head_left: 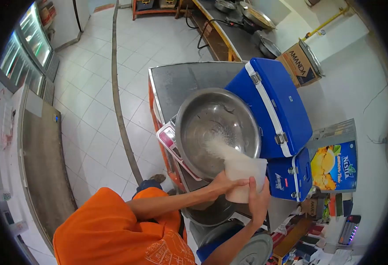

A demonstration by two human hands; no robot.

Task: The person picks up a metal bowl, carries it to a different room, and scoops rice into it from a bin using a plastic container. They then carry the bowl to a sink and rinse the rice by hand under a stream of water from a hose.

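Both hands grasp a tilted plastic container point(245, 179): left hand point(224, 183) on its near side, right hand point(259, 199) beneath. White grains point(220, 148) pour into the steel bowl point(218, 130) on the scale point(171, 140). Pouring appears underway; next, likely steady tilting until emptied.

A blue cooler point(271, 106) lies open on the steel table point(180, 79) (lid hanging beside it), with a Nestea carton point(335, 165) just right and an Amanda box point(300, 65) behind.
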